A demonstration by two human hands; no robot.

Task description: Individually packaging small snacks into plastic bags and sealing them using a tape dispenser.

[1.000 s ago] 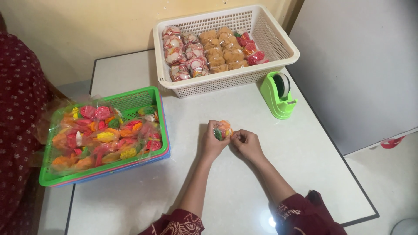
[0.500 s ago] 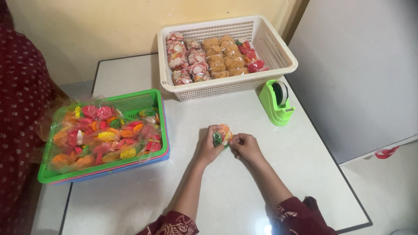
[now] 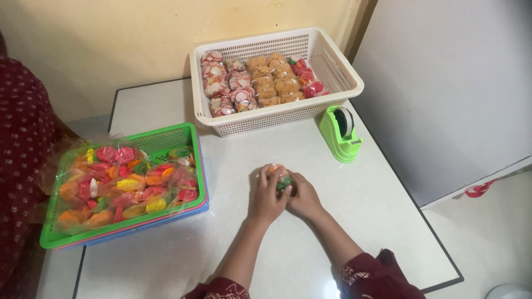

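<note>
Snack packet (image 3: 281,178), orange and green, sits on the white table (image 3: 377,221), clasped between the left hand (image 3: 267,194) and right hand (image 3: 303,198). Just beyond the right hand stands a green tape dispenser (image 3: 339,133); left lies a green tray (image 3: 166,141).

A small clear-wrapped snack packet (image 3: 281,178) (orange at the top, green lower down) sits low over the white table (image 3: 354,199), mostly hidden, clasped on both sides.
</note>
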